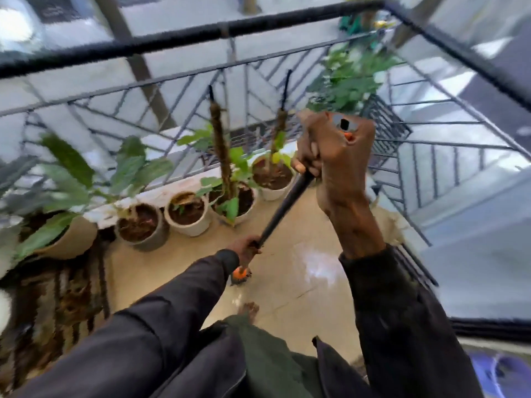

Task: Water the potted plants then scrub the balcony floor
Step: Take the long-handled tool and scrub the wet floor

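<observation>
A long black scrubber handle (283, 209) slants from upper right down to the wet cream balcony floor (301, 282). My right hand (330, 156) is shut around its top end, where a grey and orange cap shows. My left hand (247, 249) grips the handle low down, just above an orange fitting and the dark brush head (240, 275) on the floor. Several potted plants (188, 209) in pale pots stand in a row along the railing's base. A wet sheen lies on the tiles to the right of the brush.
A black metal railing (201, 38) encloses the balcony ahead and at right. A big leafy plant (66, 179) fills the left. Dark hanging roots or a rack (71, 297) stand at lower left. My bare foot (249, 310) is behind the brush. A leafy plant (350, 79) sits in the far corner.
</observation>
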### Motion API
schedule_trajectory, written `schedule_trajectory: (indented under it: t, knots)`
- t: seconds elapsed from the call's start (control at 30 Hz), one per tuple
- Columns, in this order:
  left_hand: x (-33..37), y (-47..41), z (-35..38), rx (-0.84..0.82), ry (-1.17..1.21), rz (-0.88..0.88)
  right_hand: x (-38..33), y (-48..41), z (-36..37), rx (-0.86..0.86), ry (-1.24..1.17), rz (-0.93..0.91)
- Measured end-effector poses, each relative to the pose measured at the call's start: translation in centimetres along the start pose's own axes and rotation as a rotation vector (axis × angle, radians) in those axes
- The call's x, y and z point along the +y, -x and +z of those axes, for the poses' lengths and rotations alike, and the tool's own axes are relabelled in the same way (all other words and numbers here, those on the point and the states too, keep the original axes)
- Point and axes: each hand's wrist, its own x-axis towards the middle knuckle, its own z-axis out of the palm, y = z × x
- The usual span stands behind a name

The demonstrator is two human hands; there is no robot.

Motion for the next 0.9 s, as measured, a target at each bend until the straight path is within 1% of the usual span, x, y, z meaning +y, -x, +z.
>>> schedule_trajectory:
  t: [0.07,0.17,0.23,0.3,0.33,0.37,0.5,0.6,0.73,0.8,0.9]
  knots:
    - [3.1,-3.1,0.8,-0.092,-0.024,0.028,-0.6,-1.2,-2.4,0.1,0.058,-0.001]
    - [11.8,-5.1,1.9,-0.16,-0.076,0.213,-1.9,-2.4,-6.7,0.228,0.153,-0.01]
    - [15.3,-6.6,3.4,-0.238,-0.162,0.285,-2.7,-2.5,-9.0,0.32,0.211,-0.023]
    - [19.4,-7.6,6.0,-0.323,-0.188,0.34,-3.6,-2.7,-11.9,0.425,0.28,-0.036]
    - [21.1,-8.6,7.9,-0.345,-0.184,0.375,-4.2,-2.9,-13.5,0.478,0.308,-0.037]
    - [22.9,-8.8,9.2,-0.364,-0.229,0.424,-4.8,-3.0,-15.0,0.522,0.322,-0.037]
    - [29.1,-10.2,15.6,-0.45,-0.278,0.549,-7.0,-3.5,-21.9,0.662,0.38,-0.052]
    - [34.0,-11.0,20.2,-0.568,-0.311,0.657,-8.2,-3.7,-27.9,0.761,0.388,-0.065]
    - [39.6,-11.7,26.9,-0.648,-0.283,0.723,-9.6,-4.5,-35.4,0.823,0.401,-0.106]
    - [42.0,-12.1,30.7,-0.663,-0.282,0.718,-10.5,-4.6,-39.2,0.862,0.427,-0.109]
    - [45.3,-11.9,36.2,-0.738,-0.278,0.705,-11.8,-4.3,-44.7,0.879,0.467,-0.096]
